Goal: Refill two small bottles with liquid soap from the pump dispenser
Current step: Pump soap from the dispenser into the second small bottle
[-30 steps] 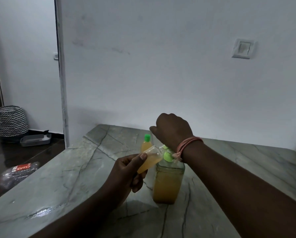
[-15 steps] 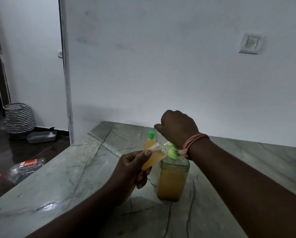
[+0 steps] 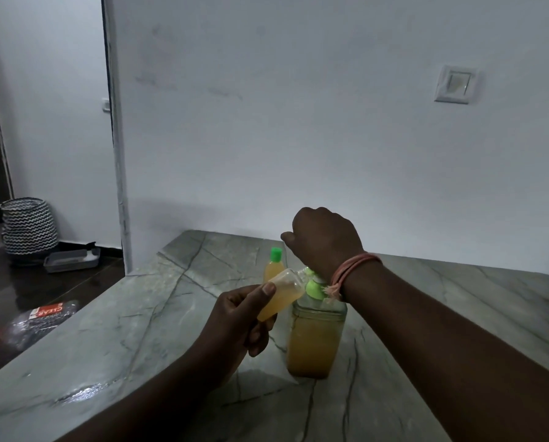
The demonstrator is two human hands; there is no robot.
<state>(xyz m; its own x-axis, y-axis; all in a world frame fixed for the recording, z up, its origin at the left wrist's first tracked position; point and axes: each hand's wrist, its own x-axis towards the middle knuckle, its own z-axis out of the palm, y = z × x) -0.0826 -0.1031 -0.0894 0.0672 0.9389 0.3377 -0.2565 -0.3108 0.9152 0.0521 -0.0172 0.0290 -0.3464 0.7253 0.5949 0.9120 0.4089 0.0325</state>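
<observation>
A square clear pump dispenser (image 3: 314, 339) with amber soap and a green pump top (image 3: 314, 287) stands on the marble counter (image 3: 139, 330). My right hand (image 3: 325, 240) sits over the pump head, fingers curled down onto it; the pump head itself is hidden under the hand. My left hand (image 3: 238, 317) pinches a small uncapped bottle (image 3: 281, 295), tilted, its mouth up against the pump's spout. The bottle is partly full of amber soap. A second small bottle (image 3: 273, 266) with a green cap stands upright just behind.
A white wall with a switch plate (image 3: 454, 84) rises right behind the counter. Left of the counter's edge, on the dark floor, are a zigzag-patterned basket (image 3: 29, 226), a grey tray (image 3: 72, 260) and a plastic pack (image 3: 34, 320).
My right hand has lifted slightly over the pump. The small bottle stays at the spout in my left hand; the view has shifted a little.
</observation>
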